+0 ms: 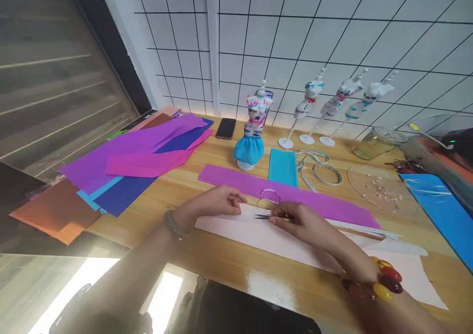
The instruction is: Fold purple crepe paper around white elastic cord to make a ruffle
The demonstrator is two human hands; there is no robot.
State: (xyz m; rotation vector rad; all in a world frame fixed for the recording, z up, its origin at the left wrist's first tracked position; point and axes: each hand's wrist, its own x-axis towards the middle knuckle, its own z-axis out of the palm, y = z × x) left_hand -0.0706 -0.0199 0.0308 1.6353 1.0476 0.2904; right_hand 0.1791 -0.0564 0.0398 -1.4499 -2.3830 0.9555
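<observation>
My right hand point(293, 218) grips a small pair of scissors point(261, 217), their dark pointed blades aimed left over a long white sheet point(254, 231). To the left, my left hand point(223, 200) has its fingers curled together at the far edge of that sheet; what they pinch, if anything, is hidden. A thin loop of white cord or thread point(269, 192) lies between the hands. Behind them stretches a purple strip point(318, 199). A small mannequin point(257, 113) in a blue gathered skirt point(248, 150) stands upright farther back.
Coloured sheets point(136, 151) overlap at the left, near a phone point(225, 128). Several mannequins point(313, 95) line the back right. A blue cloth piece point(283, 167), a tape roll point(328, 174), a clear plate of beads point(384, 188) and a glass jar point(379, 143) occupy the right.
</observation>
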